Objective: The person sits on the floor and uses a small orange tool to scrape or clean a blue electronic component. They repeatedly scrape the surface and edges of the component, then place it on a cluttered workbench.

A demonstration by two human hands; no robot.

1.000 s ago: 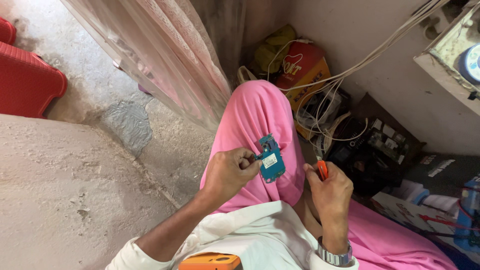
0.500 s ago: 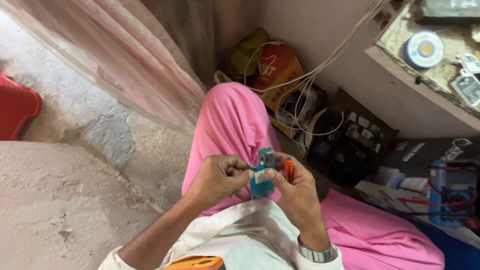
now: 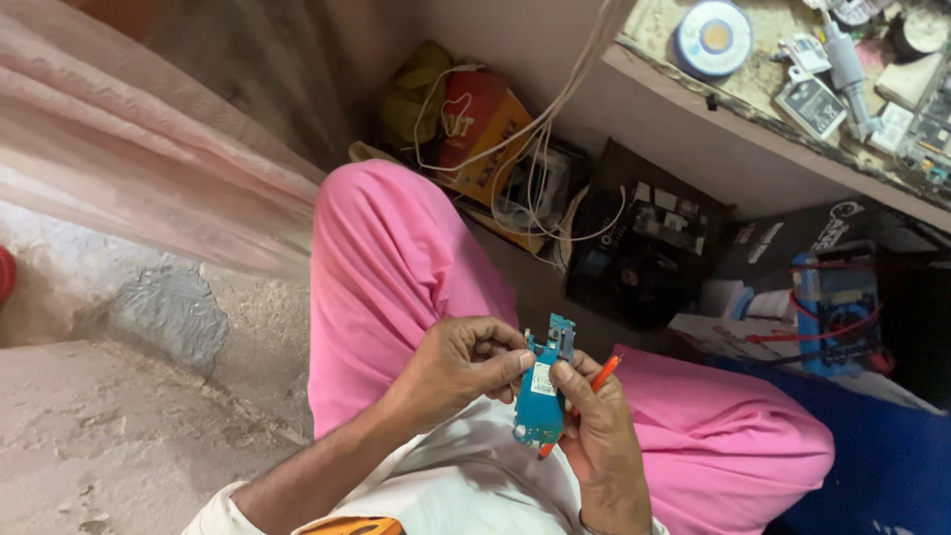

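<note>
Held above the lap in pink trousers (image 3: 396,267), the small teal circuit board (image 3: 542,391) is pinched between left hand (image 3: 461,367) and right hand (image 3: 594,436), whose fingers also clamp an orange-handled tool (image 3: 597,381) that could slip and scratch it.
</note>
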